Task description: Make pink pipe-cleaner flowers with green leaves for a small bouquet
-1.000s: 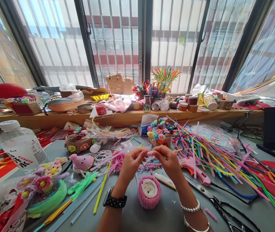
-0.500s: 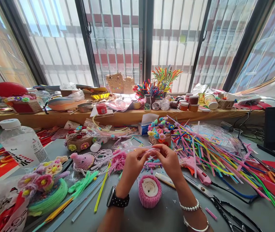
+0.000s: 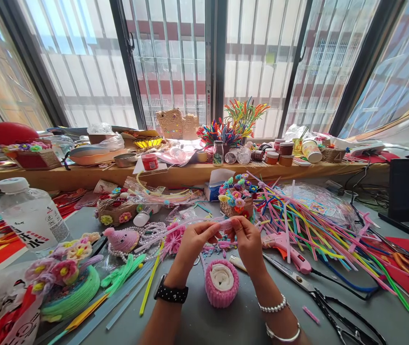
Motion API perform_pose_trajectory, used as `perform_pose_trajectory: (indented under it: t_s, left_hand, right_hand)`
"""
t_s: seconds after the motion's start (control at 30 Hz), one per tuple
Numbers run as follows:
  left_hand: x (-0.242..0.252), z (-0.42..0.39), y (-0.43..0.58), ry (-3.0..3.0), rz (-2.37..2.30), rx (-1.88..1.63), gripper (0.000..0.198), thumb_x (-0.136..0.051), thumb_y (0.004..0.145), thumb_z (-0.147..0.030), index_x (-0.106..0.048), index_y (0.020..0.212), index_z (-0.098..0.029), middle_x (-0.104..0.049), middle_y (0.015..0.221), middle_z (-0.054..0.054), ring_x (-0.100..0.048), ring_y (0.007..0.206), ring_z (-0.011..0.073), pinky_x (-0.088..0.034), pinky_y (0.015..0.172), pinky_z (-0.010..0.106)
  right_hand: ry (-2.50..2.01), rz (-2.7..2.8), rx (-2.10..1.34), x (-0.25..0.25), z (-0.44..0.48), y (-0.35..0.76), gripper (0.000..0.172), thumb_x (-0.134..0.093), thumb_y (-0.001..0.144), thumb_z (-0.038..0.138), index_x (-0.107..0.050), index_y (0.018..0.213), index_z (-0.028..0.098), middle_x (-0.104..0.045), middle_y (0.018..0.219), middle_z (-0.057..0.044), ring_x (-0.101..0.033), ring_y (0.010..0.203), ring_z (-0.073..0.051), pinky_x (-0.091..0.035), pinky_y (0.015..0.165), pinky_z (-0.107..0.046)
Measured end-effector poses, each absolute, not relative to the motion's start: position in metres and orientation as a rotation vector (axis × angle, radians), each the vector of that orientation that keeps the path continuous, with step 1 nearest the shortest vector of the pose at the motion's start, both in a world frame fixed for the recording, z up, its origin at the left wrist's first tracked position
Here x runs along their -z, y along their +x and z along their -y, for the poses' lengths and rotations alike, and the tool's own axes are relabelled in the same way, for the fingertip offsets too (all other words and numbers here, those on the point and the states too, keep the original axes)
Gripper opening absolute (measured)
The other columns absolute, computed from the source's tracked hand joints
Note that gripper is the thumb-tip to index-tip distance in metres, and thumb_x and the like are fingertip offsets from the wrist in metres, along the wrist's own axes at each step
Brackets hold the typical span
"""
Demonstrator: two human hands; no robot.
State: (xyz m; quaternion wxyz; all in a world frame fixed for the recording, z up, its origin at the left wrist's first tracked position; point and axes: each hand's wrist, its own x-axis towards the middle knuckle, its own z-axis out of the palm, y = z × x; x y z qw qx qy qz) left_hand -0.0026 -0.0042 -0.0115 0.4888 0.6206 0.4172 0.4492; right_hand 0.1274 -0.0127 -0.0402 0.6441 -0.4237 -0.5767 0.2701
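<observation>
A light pink pipe cleaner (image 3: 226, 224) is stretched between my two hands, above the middle of the table. My left hand (image 3: 200, 239) pinches it from the left, thumb against fingers. On the other side, my right hand (image 3: 245, 239) is closed on it with thumb and fingertips. Just below and nearer to me stands a round pink fuzzy, ribbed piece (image 3: 222, 298) with a white rolled core (image 3: 222, 278); neither hand touches it. Behind my left hand lies a pink fuzzy tuft (image 3: 173, 242). Partly covered by my right forearm is a pale-handled tool (image 3: 238, 263).
Scissors (image 3: 308, 285) and a pink glue gun (image 3: 294, 254) with its cord lie to the right, before a heap of coloured pipe cleaners (image 3: 319, 230). At left are a green flower piece (image 3: 78, 292), glue sticks (image 3: 118, 299) and a plastic bottle (image 3: 31, 215). A flower basket (image 3: 238, 206) stands behind.
My hands have drawn slightly apart and turned around the pipe cleaner, my right hand shifting a little left and its wrist lower. The view has moved slightly; the ribbed piece stays put.
</observation>
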Motion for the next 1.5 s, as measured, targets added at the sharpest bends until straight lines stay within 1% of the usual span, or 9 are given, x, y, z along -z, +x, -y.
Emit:
perform_pose_trajectory:
  t_s: [0.27,0.4,0.63,0.83,0.97,1.07,1.2,1.37,1.5]
  left_hand:
    - [0.017,0.005,-0.002,1.654,-1.019,-1.174,0.027,-0.054,0.069,-0.037,-0.066,0.072,-0.013,-0.062,0.062,0.003,-0.052,0.053,0.0103,-0.045,0.051,0.020]
    - [0.020,0.003,-0.001,1.697,-1.066,-1.162,0.029,-0.053,0.069,-0.039,-0.066,0.069,-0.013,-0.058,0.055,0.002,-0.050,0.049,0.0098,-0.042,0.048,0.020]
    - [0.020,-0.001,-0.006,1.634,-1.057,-1.111,0.028,-0.054,0.068,-0.037,-0.063,0.061,-0.012,-0.056,0.052,0.001,-0.047,0.047,0.0087,-0.039,0.047,0.019]
    - [0.020,-0.001,-0.006,1.686,-1.110,-1.099,0.031,-0.052,0.068,-0.040,-0.062,0.059,-0.012,-0.056,0.053,0.001,-0.048,0.050,0.0102,-0.040,0.049,0.020]
    - [0.017,0.000,-0.006,1.653,-1.098,-1.048,0.036,-0.051,0.069,-0.042,-0.057,0.049,-0.012,-0.053,0.048,0.000,-0.045,0.046,0.0092,-0.037,0.047,0.019]
    - [0.017,0.000,-0.004,1.677,-1.070,-1.014,0.033,-0.049,0.071,-0.040,-0.060,0.056,-0.013,-0.054,0.050,0.000,-0.045,0.047,0.0091,-0.038,0.048,0.020]
    - [0.019,0.001,-0.001,1.868,-1.068,-1.024,0.030,-0.043,0.076,-0.035,-0.065,0.083,-0.015,-0.059,0.066,0.003,-0.051,0.057,0.0122,-0.041,0.054,0.022]
    - [0.010,0.011,-0.005,2.300,-1.368,-0.992,0.025,-0.044,0.076,-0.024,-0.067,0.084,-0.019,-0.061,0.072,0.006,-0.054,0.068,0.0162,-0.040,0.065,0.025]
    - [-0.012,0.026,-0.026,2.355,-1.648,-1.077,0.027,-0.043,0.077,-0.030,-0.065,0.090,-0.022,-0.066,0.081,0.005,-0.058,0.073,0.0180,-0.041,0.066,0.025]
  right_hand:
    - [-0.976,1.576,-0.500,0.037,0.007,0.144,0.025,-0.042,0.080,0.034,-0.058,0.074,0.016,-0.056,0.064,-0.002,-0.051,0.056,-0.012,-0.040,0.051,-0.022]
    - [-1.036,1.605,-0.446,0.034,0.009,0.147,0.023,-0.044,0.079,0.034,-0.056,0.069,0.016,-0.053,0.058,0.000,-0.049,0.052,-0.011,-0.038,0.049,-0.021]
    - [-0.972,1.511,-0.592,0.039,0.007,0.140,0.028,-0.040,0.081,0.036,-0.056,0.071,0.016,-0.050,0.054,0.001,-0.047,0.047,-0.010,-0.038,0.045,-0.021]
    - [-1.111,1.783,-0.113,0.037,0.005,0.150,0.028,-0.036,0.084,0.029,-0.053,0.066,0.017,-0.053,0.062,-0.003,-0.049,0.061,-0.015,-0.036,0.057,-0.025]
    - [-1.078,1.737,-0.039,0.039,0.006,0.146,0.026,-0.034,0.085,0.026,-0.052,0.069,0.018,-0.054,0.064,-0.004,-0.049,0.063,-0.016,-0.037,0.059,-0.025]
    - [-1.078,1.667,-0.056,0.040,0.006,0.145,0.025,-0.033,0.085,0.026,-0.051,0.069,0.018,-0.054,0.063,-0.003,-0.049,0.060,-0.015,-0.037,0.056,-0.024]
    - [-1.117,1.630,-0.029,0.040,0.004,0.148,0.026,-0.035,0.085,0.027,-0.052,0.069,0.017,-0.055,0.064,-0.004,-0.051,0.062,-0.016,-0.036,0.058,-0.025]
    - [-1.072,1.656,-0.151,0.041,0.004,0.149,0.027,-0.036,0.084,0.031,-0.054,0.071,0.016,-0.055,0.064,-0.003,-0.051,0.062,-0.015,-0.037,0.058,-0.024]
    - [-1.054,1.567,-0.246,0.040,0.005,0.150,0.033,-0.031,0.086,0.033,-0.054,0.068,0.017,-0.051,0.058,-0.001,-0.049,0.056,-0.013,-0.037,0.055,-0.023]
